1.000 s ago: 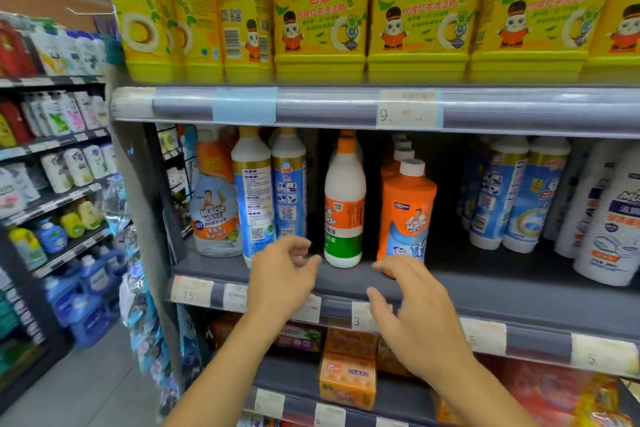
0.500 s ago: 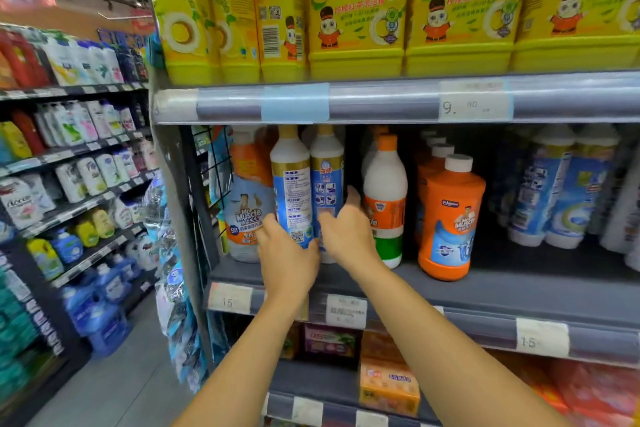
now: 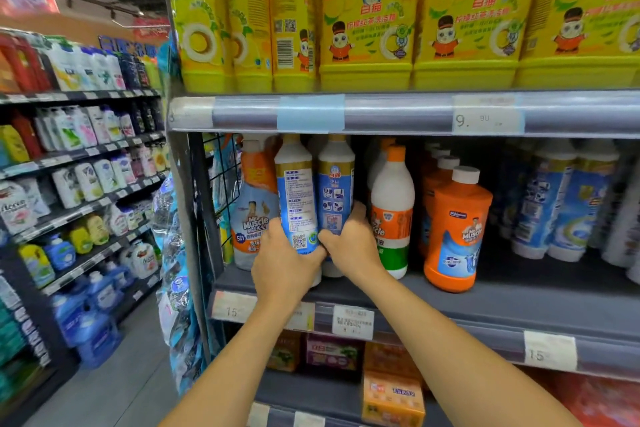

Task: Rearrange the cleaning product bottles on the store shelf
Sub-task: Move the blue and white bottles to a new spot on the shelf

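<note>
Left hand (image 3: 280, 267) grasps left blue bottle (image 3: 296, 198) low on the body. Right hand (image 3: 349, 246) grasps right blue bottle (image 3: 335, 191) the same way. Both stand side by side, centre-left of frame, on the middle shelf (image 3: 519, 302).

Handling, my read: rigid plastic, likely full so fairly heavy. Glossy sleeve is slick; tall and narrow, so tippy. Hold low-to-mid body, not the neck.

Count: 2 in hand, 1 spray bottle (image 3: 254, 215) left of them, 1 white bottle (image 3: 393, 204) in front, orange bottles (image 3: 457, 229) at least 3 in a row.
</note>
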`<state>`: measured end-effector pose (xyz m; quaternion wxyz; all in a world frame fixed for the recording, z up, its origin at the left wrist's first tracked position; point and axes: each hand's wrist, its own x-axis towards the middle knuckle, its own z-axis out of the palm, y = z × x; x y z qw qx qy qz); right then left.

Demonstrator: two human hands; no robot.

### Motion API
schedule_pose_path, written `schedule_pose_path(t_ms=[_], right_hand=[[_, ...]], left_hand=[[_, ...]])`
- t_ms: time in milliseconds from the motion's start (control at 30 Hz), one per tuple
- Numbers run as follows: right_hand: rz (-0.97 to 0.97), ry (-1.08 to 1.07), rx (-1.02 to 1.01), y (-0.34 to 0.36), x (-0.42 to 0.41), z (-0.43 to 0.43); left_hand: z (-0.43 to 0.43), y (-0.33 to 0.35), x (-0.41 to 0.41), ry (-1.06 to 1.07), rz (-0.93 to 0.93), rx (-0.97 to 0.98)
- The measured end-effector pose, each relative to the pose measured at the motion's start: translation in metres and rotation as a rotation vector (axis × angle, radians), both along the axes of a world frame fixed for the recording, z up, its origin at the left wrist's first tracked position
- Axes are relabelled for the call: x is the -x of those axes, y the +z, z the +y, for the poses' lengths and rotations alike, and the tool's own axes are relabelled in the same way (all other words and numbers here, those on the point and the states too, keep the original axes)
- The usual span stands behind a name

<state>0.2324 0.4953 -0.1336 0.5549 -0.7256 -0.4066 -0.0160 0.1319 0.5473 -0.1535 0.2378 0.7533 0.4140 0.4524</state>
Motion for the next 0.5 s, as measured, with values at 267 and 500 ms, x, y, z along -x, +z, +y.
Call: schedule_pose_path(t_ms=[267,500], right_hand=[[0.180,0.116,-0.032,0.010,0.007,-0.022],[0.266,0.210,-0.083,-0.002,0.020,-0.061]], left_hand=[[-0.008,0.015,0.030,-0.114,-0.060,0.081],[-0.041,0.008,0.050,-0.215,-0.150,0.116]])
